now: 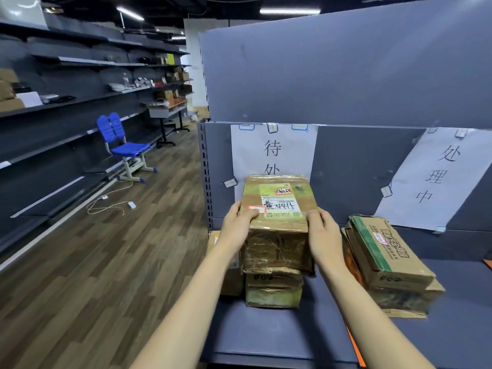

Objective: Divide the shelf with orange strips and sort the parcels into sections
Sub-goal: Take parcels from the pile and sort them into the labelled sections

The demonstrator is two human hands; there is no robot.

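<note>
A worn cardboard parcel (pixel 278 209) with a white label and red stickers sits on top of a smaller parcel (pixel 274 291) on the grey shelf (pixel 266 331). My left hand (pixel 238 225) grips its left side with the thumb on top. My right hand (pixel 323 233) grips its right side the same way. A stack of two flatter parcels (pixel 386 259) lies to the right. An orange strip (pixel 354 347) runs front to back across the shelf between the two piles, partly hidden by my right arm. Another box (pixel 226 262) stands behind my left wrist.
Two paper signs, one (pixel 274 150) behind the held parcel and one (pixel 436 177) further right, are taped to the shelf's back panel. A blue chair (pixel 122 145) and loose cables (pixel 111 203) are on the wooden floor to the left. Long shelving (pixel 80 102) lines the left wall.
</note>
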